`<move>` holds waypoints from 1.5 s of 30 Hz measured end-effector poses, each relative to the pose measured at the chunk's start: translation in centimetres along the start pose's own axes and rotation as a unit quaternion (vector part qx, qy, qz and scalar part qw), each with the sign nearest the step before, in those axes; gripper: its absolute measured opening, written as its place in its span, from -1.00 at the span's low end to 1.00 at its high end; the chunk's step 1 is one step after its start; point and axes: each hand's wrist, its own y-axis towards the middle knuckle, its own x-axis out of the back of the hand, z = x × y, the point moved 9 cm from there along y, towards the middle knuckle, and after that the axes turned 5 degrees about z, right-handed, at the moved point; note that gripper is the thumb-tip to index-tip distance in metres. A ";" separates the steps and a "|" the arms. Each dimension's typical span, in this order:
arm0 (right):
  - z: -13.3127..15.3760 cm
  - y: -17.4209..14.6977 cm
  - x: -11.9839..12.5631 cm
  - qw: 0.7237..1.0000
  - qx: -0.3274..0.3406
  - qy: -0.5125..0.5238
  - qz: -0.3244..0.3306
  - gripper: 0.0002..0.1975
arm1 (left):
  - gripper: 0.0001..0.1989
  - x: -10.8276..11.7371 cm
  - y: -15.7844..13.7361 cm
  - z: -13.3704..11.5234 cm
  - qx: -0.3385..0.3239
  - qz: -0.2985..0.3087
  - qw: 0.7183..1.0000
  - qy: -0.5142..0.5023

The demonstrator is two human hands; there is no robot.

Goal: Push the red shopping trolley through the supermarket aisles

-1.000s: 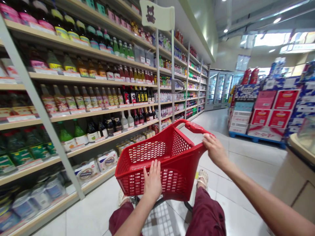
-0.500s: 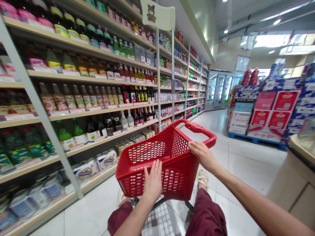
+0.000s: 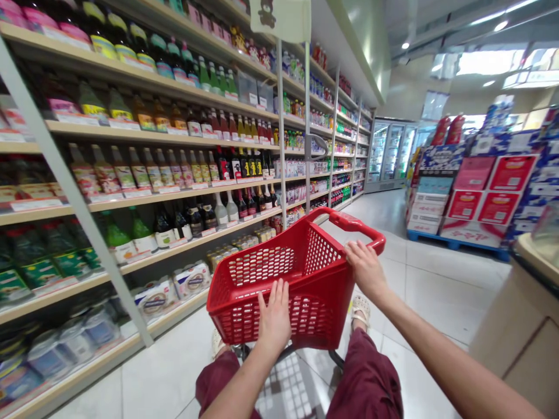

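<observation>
A red plastic shopping cart [image 3: 323,314] with perforated basket walls stands in front of me, angled so its handle [image 3: 356,227] points to the upper right. My left hand [image 3: 275,314] lies on the near side wall, fingers stretched out and their tips at the top rim. At the rear corner, below the handle, my right hand [image 3: 365,269] is bent over the rim and grips the cart there. Its thumb is hidden. A pole carrying a pale flag [image 3: 282,23] with a bear picture rises behind the cart.
Shelves of bottles [image 3: 174,169] run along the left, with packs of cans [image 3: 192,279] low down. Stacked boxes [image 3: 465,206] stand on a blue pallet [image 3: 458,243] to the right. A beige counter [image 3: 515,314] borders the near right. Glass-door fridges [image 3: 388,154] stand far back.
My right hand has moved slightly right along the cart's rim, towards the handle. My left hand stays on the side wall. The view has tilted down a little.
</observation>
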 end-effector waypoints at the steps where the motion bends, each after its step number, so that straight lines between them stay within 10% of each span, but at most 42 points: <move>1: 0.8 -0.1 -0.1 1.000 0.024 0.008 0.003 -0.61 | -0.24 0.0 0.0 0.0 0.003 0.001 1.000 -0.001; 5: 4.3 -0.5 -0.7 0.990 0.133 0.039 0.035 -0.58 | -0.25 0.2 -0.1 -0.1 -0.006 0.004 1.000 -0.002; 10: 1.5 0.0 -0.2 1.000 -0.008 0.022 0.003 -0.60 | -0.23 0.1 -0.2 -0.1 0.001 0.003 1.000 0.007; 15: 6.4 -1.0 -1.2 0.988 0.129 0.081 0.029 -0.54 | -0.26 0.2 -0.2 -0.3 -0.006 0.001 1.000 0.006; 20: 3.9 -0.5 -0.7 0.998 0.004 0.059 0.013 -0.58 | -0.26 0.3 -0.3 -0.2 0.001 -0.002 1.000 0.007; 25: 7.5 -1.1 -1.1 0.987 0.126 0.089 0.049 -0.57 | -0.25 0.1 -0.4 -0.2 -0.008 -0.003 1.000 0.014; 30: 5.3 -0.9 -0.9 0.998 0.012 0.061 0.022 -0.59 | -0.24 0.0 -0.3 -0.2 -0.006 -0.007 1.000 0.001; 35: 9.8 -1.7 -1.3 0.986 0.136 0.088 0.031 -0.59 | -0.25 0.1 -0.5 0.3 -0.015 -0.013 1.000 -0.007; 41: 6.6 -0.4 -1.5 0.998 0.001 0.063 0.018 -0.60 | -0.22 -0.4 -1.5 3.4 0.031 -0.007 0.999 -0.004; 45: 10.5 -0.6 -2.6 0.990 0.092 0.088 0.054 -0.58 | -0.23 -0.7 -1.7 3.9 0.023 0.005 1.000 -0.002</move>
